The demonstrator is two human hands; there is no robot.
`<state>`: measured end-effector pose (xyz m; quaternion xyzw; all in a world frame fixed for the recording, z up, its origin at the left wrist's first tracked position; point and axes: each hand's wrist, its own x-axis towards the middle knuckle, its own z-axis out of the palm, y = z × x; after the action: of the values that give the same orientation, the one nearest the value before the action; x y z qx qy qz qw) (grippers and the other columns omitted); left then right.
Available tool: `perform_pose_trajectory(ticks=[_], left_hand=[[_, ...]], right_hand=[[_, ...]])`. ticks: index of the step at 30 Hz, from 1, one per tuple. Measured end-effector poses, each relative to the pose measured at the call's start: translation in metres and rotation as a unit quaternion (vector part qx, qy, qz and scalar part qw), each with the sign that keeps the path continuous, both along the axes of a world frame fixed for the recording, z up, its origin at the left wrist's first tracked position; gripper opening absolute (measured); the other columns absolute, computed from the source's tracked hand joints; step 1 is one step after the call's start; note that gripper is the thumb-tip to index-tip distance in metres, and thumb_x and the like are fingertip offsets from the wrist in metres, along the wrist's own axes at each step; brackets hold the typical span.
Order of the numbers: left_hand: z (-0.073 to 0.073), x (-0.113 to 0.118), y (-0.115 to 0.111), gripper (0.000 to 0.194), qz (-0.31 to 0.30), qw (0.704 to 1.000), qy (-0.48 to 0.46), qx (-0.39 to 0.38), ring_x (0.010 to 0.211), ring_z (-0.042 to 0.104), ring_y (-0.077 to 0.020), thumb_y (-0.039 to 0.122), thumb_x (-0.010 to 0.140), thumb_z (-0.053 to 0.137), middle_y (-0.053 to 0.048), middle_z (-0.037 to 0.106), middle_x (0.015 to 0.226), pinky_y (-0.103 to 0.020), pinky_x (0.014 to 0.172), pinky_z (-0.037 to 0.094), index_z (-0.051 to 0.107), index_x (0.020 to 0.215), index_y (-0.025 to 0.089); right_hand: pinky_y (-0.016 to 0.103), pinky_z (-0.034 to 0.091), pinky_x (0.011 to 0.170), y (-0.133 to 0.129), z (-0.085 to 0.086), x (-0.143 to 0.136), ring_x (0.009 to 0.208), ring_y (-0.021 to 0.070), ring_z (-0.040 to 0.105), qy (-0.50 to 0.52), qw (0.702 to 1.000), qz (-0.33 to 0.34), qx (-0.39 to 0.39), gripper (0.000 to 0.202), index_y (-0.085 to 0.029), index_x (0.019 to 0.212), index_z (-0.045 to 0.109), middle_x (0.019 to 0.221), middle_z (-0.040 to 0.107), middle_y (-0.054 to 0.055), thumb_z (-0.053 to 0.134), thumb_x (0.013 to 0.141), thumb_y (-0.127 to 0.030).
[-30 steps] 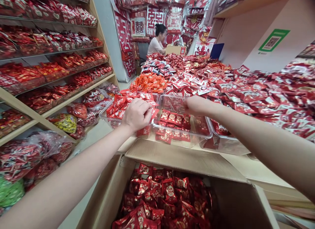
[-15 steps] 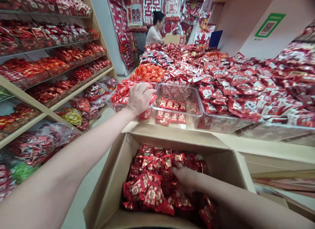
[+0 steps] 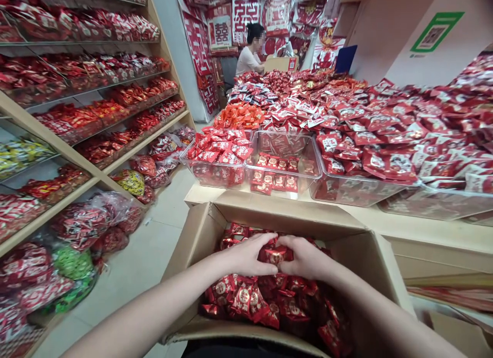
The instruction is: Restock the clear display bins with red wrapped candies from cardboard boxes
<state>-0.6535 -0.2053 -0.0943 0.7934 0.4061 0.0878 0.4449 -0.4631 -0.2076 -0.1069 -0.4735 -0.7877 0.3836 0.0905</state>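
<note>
An open cardboard box [image 3: 194,245] in front of me holds a heap of small red candy packets [image 3: 246,299] with gold print. Both hands are inside it. My left hand [image 3: 250,255] curves around some packets from the left, its thumb toward me. From the other side my right hand [image 3: 306,258] closes in, so the fingertips and thumbs of the two hands nearly meet around the packets. Gold-printed packets show between the palms; the undersides of the hands are hidden. Just beyond the box, a clear plastic bin [image 3: 314,178] contains several similar packets in rows.
Left of that bin stands another clear bin [image 3: 192,168] full of red packets. More heaped packets [image 3: 365,127] cover the display to the right and back. Shelves [image 3: 88,132] and bagged goods [image 3: 84,219] line the left. A person [image 3: 250,52] sits at the far end.
My left hand has come down from the red packets in the left bin into the box. My right hand has turned to face it around the packets. The view has shifted slightly left.
</note>
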Motion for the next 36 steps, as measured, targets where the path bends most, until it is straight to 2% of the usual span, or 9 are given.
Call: perform_pose_trajectory(ticks=[4, 9, 15, 22, 25, 28, 31, 33, 36], left_hand=[[0.008, 0.011, 0.004, 0.061, 0.076, 0.971, -0.157, -0.162, 0.104, 0.052, -0.0229, 0.034, 0.065, 0.067, -0.008, 0.056, 0.115, -0.035, 0.090, 0.041, 0.045, 0.120, 0.020], [-0.001, 0.021, -0.003, 0.043, 0.214, 0.852, -0.320, -0.356, 0.085, 0.059, -0.0167, 0.033, 0.067, 0.068, -0.005, 0.060, 0.098, -0.030, 0.071, 0.048, 0.052, 0.105, 0.023], [-0.006, 0.026, -0.003, 0.032, 0.293, 0.773, -0.419, -0.375, 0.065, 0.058, -0.0101, 0.029, 0.062, 0.073, 0.001, 0.060, 0.075, -0.025, 0.063, 0.047, 0.055, 0.085, 0.017], [-0.005, 0.025, -0.007, 0.040, 0.257, 0.814, -0.405, -0.329, 0.073, 0.059, -0.0102, 0.016, 0.057, 0.074, -0.001, 0.063, 0.081, -0.024, 0.072, 0.045, 0.056, 0.092, 0.015], [-0.001, 0.019, -0.006, 0.046, 0.272, 0.830, -0.363, -0.323, 0.064, 0.060, -0.0114, 0.013, 0.057, 0.070, -0.001, 0.063, 0.077, -0.023, 0.059, 0.046, 0.054, 0.100, 0.016], [0.006, 0.012, -0.003, 0.052, 0.275, 0.830, -0.342, -0.344, 0.050, 0.056, -0.0103, 0.016, 0.059, 0.067, 0.001, 0.061, 0.072, -0.021, 0.044, 0.042, 0.050, 0.109, 0.020], [0.010, 0.009, -0.001, 0.043, 0.240, 0.866, -0.305, -0.317, 0.047, 0.054, -0.0086, 0.027, 0.065, 0.065, 0.001, 0.060, 0.065, -0.021, 0.046, 0.042, 0.055, 0.106, 0.017], [0.009, 0.010, -0.002, 0.039, 0.225, 0.895, -0.265, -0.279, 0.047, 0.053, -0.0074, 0.032, 0.066, 0.066, 0.000, 0.060, 0.065, -0.021, 0.050, 0.043, 0.060, 0.100, 0.015], [0.006, 0.012, -0.003, 0.036, 0.239, 0.910, -0.230, -0.250, 0.047, 0.052, -0.0070, 0.036, 0.064, 0.068, 0.001, 0.060, 0.063, -0.021, 0.051, 0.042, 0.062, 0.092, 0.015]], right_hand=[[0.026, 0.045, 0.058, -0.004, 0.018, 0.011, 0.060, 0.0120, 0.053, 0.206, 0.960, -0.101, -0.159, 0.034, -0.018, 0.097, 0.050, 0.069, 0.057, -0.002, 0.060, 0.067, -0.029], [0.027, 0.051, 0.057, -0.011, 0.022, 0.007, 0.062, 0.0101, 0.055, 0.403, 0.854, -0.190, -0.269, 0.048, -0.021, 0.100, 0.042, 0.080, 0.056, -0.002, 0.069, 0.062, -0.030], [0.027, 0.052, 0.052, -0.011, 0.018, -0.002, 0.068, 0.0125, 0.054, 0.397, 0.871, -0.193, -0.214, 0.040, -0.020, 0.103, 0.053, 0.081, 0.054, 0.000, 0.062, 0.069, -0.038], [0.024, 0.047, 0.053, -0.010, 0.015, -0.001, 0.058, 0.0095, 0.052, 0.359, 0.887, -0.238, -0.167, 0.033, -0.017, 0.093, 0.060, 0.079, 0.060, 0.002, 0.059, 0.071, -0.042], [0.028, 0.049, 0.059, -0.007, 0.025, 0.008, 0.066, 0.0134, 0.057, 0.374, 0.874, -0.265, -0.160, 0.037, -0.017, 0.098, 0.057, 0.082, 0.061, 0.004, 0.056, 0.073, -0.044], [0.029, 0.048, 0.058, -0.003, 0.040, 0.021, 0.065, 0.0155, 0.057, 0.267, 0.931, -0.216, -0.127, 0.039, -0.016, 0.100, 0.056, 0.077, 0.062, 0.005, 0.054, 0.074, -0.045], [0.030, 0.046, 0.070, 0.000, 0.051, 0.026, 0.076, 0.0169, 0.057, 0.150, 0.982, -0.112, -0.040, 0.028, -0.018, 0.092, 0.061, 0.085, 0.063, 0.006, 0.053, 0.076, -0.039], [0.030, 0.044, 0.077, 0.000, 0.051, 0.022, 0.083, 0.0176, 0.056, 0.137, 0.987, -0.088, 0.001, 0.024, -0.019, 0.088, 0.062, 0.091, 0.062, 0.006, 0.051, 0.078, -0.037], [0.030, 0.047, 0.066, -0.005, 0.039, 0.010, 0.068, 0.0159, 0.058, 0.165, 0.974, -0.149, -0.035, 0.030, -0.018, 0.091, 0.060, 0.080, 0.062, 0.005, 0.046, 0.080, -0.041]])
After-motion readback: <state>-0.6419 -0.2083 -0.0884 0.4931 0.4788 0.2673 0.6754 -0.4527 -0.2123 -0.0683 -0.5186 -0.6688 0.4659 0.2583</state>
